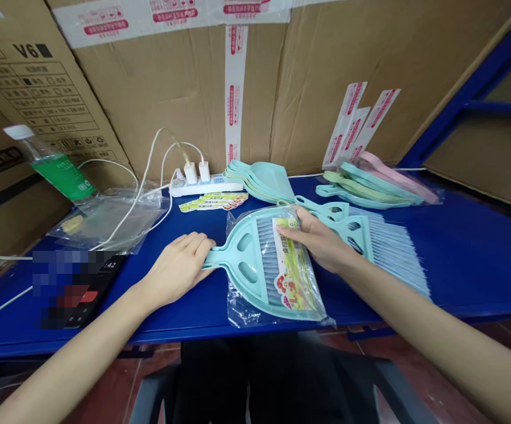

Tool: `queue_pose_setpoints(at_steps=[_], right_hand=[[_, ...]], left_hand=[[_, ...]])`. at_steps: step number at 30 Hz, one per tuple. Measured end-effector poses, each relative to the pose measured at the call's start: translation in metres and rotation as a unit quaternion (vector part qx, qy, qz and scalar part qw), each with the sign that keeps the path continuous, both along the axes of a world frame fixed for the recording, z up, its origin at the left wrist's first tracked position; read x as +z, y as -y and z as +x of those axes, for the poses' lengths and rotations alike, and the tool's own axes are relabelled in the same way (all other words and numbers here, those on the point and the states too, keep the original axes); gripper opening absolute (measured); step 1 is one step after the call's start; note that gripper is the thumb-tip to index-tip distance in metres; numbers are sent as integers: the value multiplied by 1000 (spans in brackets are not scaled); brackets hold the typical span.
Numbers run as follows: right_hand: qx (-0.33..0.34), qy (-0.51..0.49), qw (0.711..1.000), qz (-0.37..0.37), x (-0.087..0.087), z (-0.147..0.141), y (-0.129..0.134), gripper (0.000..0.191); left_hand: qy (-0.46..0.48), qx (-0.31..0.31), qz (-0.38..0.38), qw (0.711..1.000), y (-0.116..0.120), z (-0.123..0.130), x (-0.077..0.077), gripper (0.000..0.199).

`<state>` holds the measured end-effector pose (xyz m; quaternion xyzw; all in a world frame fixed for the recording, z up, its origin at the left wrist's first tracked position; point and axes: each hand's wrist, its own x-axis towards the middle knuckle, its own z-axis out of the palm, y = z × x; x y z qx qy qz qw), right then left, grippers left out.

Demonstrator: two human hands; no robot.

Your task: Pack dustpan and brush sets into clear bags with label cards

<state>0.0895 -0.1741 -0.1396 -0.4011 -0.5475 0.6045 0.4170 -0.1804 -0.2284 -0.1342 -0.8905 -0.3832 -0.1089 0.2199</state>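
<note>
My left hand is closed around the handle end of a mint-green dustpan. A matching hand brush with grey-blue bristles lies on the pan, its handle lined up with the pan's. Clear plastic bag film surrounds the wide part of the set, while the handles stick out on the left. A printed card with a mushroom picture lies over the bristles. My right hand grips the set's far right edge, thumb on the card and fingers hidden behind.
Loose brushes lie at right, beyond my right forearm. Stacked dustpans, fanned cards and a power strip are behind. Bagged dustpans sit back right. Plastic bags, a bottle and a phone are left.
</note>
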Motion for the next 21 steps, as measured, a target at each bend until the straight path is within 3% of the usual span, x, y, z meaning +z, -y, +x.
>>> queue_pose_setpoints(at_steps=[5, 16, 21], right_hand=[[-28, -8, 1000, -8, -5, -2, -5, 30], [-21, -5, 999, -24, -4, -1, -2, 39], [-1, -28, 999, -47, -2, 1, 10, 43]], left_hand=[[-4, 0, -10, 1000, 1, -2, -2, 21], [6, 51, -58, 997, 0, 2, 1, 18], [4, 68, -41, 997, 1, 2, 3, 14]])
